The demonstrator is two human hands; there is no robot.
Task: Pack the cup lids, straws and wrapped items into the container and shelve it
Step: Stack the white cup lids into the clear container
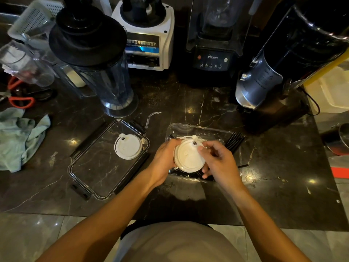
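Note:
A stack of white cup lids is held over the clear plastic container on the dark marble counter. My left hand grips the stack's left side. My right hand pinches its top right edge by the sip hole. Black straws lie in the container, sticking out at its right side and under the lids. To the left lies the container's clear lid with black clips, and one white cup lid rests on it. A clear wrapped item lies behind the lid.
Behind stand a blender jar, a white blender base, a black blender and a tilted silver-and-black machine. A green cloth and red-handled scissors lie at left. A metal cup stands at right.

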